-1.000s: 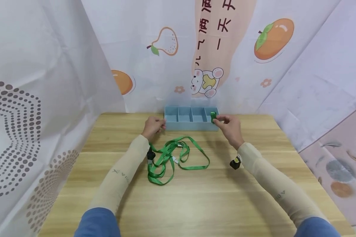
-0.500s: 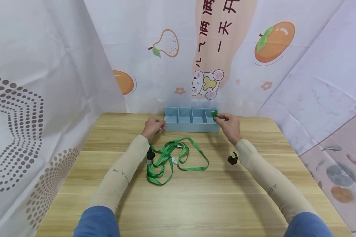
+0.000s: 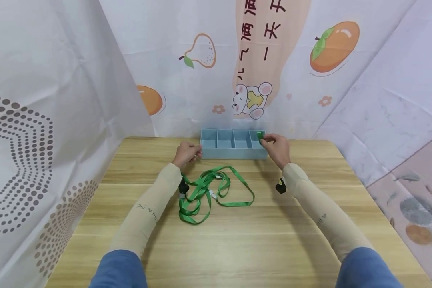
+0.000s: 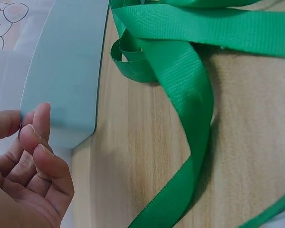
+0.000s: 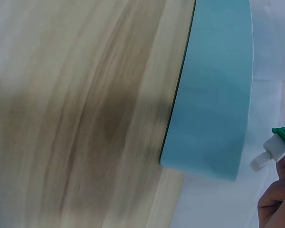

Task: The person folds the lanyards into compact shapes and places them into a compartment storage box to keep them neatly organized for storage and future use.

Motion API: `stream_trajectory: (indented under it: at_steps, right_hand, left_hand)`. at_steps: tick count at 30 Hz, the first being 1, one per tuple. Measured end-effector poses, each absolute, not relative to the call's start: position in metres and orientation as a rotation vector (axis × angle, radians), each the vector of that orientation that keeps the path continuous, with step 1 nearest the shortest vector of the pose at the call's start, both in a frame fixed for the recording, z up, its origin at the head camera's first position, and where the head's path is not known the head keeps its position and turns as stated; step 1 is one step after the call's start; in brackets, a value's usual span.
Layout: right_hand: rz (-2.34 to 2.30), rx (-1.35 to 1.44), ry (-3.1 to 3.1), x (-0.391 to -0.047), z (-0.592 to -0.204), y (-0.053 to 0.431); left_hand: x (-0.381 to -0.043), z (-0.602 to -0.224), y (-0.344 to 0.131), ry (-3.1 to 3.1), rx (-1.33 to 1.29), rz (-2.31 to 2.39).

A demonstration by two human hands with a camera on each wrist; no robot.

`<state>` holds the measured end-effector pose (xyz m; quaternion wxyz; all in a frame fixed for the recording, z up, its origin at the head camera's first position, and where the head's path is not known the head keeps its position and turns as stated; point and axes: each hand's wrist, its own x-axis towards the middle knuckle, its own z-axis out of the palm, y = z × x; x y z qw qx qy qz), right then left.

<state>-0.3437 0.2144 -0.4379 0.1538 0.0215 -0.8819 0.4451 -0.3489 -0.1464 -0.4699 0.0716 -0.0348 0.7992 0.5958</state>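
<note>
A pale blue box [image 3: 234, 154] with several compartments stands at the back of the table. My left hand [image 3: 186, 154] pinches its left front corner; in the left wrist view the thumb and a fingertip meet at the box's top edge. My right hand [image 3: 278, 149] holds a small folded green lanyard [image 3: 260, 135] at the rightmost compartment. In the right wrist view a white plastic clip [image 5: 275, 147] sticks out from the green strap by the fingers, most of that hand being out of frame. Loose green lanyards [image 3: 201, 186] lie tangled in front of the box.
The wooden table [image 3: 237, 248] ends just behind the box at a printed cloth backdrop [image 3: 173, 80]. White clips [image 3: 212, 194] show among the tangled straps. A black wrist camera [image 3: 281, 186] hangs below the right wrist, another one at the left.
My right hand has shifted slightly left with the folded lanyard, which now sits more inside the rightmost compartment's outline. The left hand, the box and the loose lanyards stay where they were.
</note>
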Motion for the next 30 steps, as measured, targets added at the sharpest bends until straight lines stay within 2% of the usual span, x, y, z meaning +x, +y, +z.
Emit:
stream_trajectory:
  at_steps: [8,30]
  right_hand:
    - [1.366,-0.067,-2.517,-0.35,-0.444,0.219]
    - [1.081,-0.026,-2.664,-0.375,-0.455,0.212]
  left_hand:
    - [-0.351,-0.474,-0.143,2.381,-0.133,1.78]
    - [-0.35,-0.473,-0.145,2.396,-0.15,1.799]
